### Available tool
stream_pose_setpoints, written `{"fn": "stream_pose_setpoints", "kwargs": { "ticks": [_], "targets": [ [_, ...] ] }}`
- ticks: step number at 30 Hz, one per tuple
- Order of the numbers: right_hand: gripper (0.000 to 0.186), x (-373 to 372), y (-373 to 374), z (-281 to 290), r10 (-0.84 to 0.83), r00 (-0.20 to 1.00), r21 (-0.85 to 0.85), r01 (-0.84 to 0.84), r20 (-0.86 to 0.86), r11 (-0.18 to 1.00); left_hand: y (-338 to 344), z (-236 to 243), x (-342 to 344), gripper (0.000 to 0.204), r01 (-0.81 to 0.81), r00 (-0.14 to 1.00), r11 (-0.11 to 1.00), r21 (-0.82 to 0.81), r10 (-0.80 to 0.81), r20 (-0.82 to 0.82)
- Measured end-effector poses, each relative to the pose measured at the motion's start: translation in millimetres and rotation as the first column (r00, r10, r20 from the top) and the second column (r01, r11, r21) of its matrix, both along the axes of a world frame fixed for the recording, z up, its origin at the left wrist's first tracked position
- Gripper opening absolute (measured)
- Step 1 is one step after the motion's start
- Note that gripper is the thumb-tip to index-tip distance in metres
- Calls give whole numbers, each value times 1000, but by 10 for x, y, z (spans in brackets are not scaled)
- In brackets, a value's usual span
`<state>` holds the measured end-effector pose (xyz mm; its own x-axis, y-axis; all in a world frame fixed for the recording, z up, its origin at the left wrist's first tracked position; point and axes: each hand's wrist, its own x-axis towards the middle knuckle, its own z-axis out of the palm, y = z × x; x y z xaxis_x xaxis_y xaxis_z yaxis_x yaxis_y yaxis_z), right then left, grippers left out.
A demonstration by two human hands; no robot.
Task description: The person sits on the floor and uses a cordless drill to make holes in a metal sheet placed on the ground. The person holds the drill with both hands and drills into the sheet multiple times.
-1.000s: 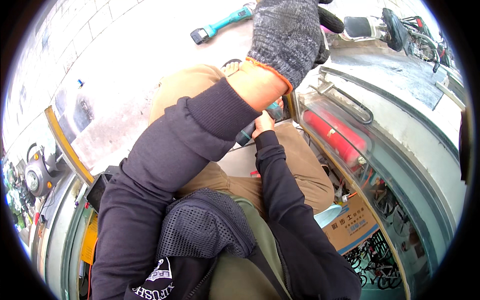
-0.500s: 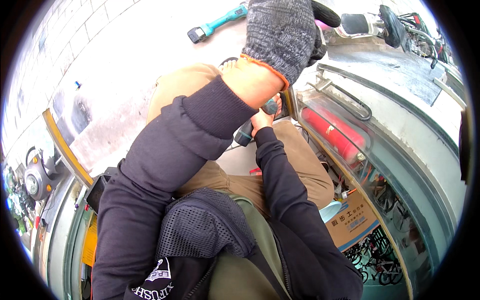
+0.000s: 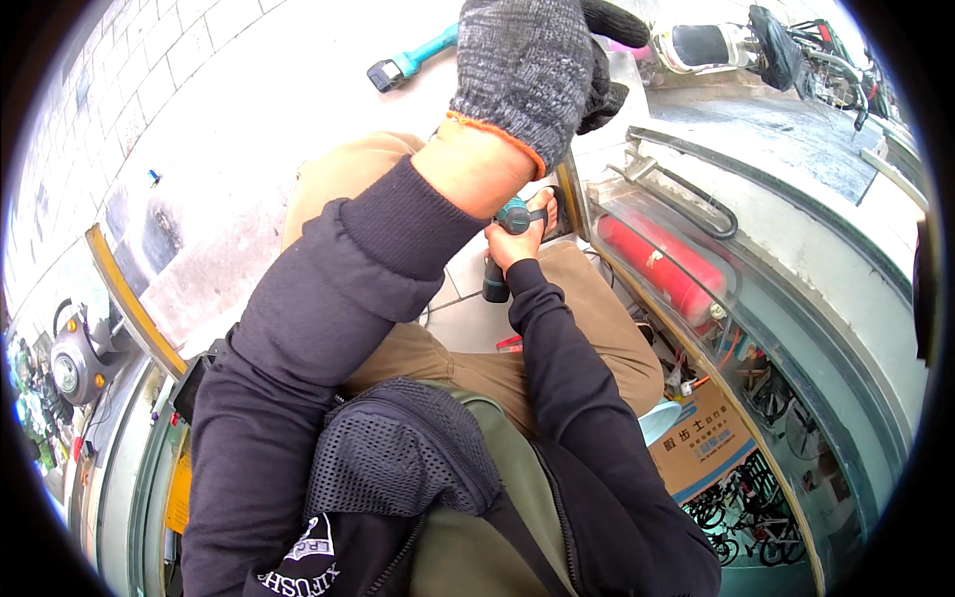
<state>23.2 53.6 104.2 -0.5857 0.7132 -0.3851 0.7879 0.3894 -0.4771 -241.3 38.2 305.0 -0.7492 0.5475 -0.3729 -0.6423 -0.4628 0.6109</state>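
Observation:
My right hand (image 3: 513,247), bare, is wrapped round a teal and black cordless drill (image 3: 513,213). The drill's black battery end (image 3: 494,283) hangs below the hand, over the floor between my legs. Close to the camera, my left hand (image 3: 527,80) is raised in a grey knitted glove with black-coated fingers and an orange cuff. One finger stretches to the right while the others curl under. Whatever those curled fingers grip, if anything, is hidden behind the glove. Beyond it on the pale ground lies another cordless tool (image 3: 413,60), with a long teal body and black battery.
A red cylinder (image 3: 662,261) lies behind clear glass on the right, beside a black-barred handle (image 3: 701,199). Below it stands a cardboard box (image 3: 701,438). Yellow-edged frame strips (image 3: 134,298) flank me. Parked two-wheelers (image 3: 701,45) stand at the far right and left.
My gloved left hand has shifted left. In my right hand the drill has turned: its teal head shows more, and its battery end hangs straighter down.

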Motion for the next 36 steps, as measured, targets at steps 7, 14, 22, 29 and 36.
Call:
{"fn": "stream_pose_setpoints", "kwargs": {
  "ticks": [7,14,22,29,36],
  "targets": [
    [40,235,152,-417,-405,909,-543,388,94,745,-58,39,-87,61,46,983,998,-46,-37,179],
    [34,178,163,-379,-560,806,-622,542,194,565,-14,1,-1,60,84,996,994,-76,-81,45],
    [104,-86,115,74,-440,897,-459,407,38,790,4,74,4,63,68,989,997,-41,-62,137],
    [42,107,205,-295,-441,864,-584,493,242,645,-81,250,-58,63,67,966,998,-21,-60,251],
    [23,191,215,-359,-458,874,-611,452,159,650,-54,83,-70,60,11,984,987,-159,17,175]
  ]
}}
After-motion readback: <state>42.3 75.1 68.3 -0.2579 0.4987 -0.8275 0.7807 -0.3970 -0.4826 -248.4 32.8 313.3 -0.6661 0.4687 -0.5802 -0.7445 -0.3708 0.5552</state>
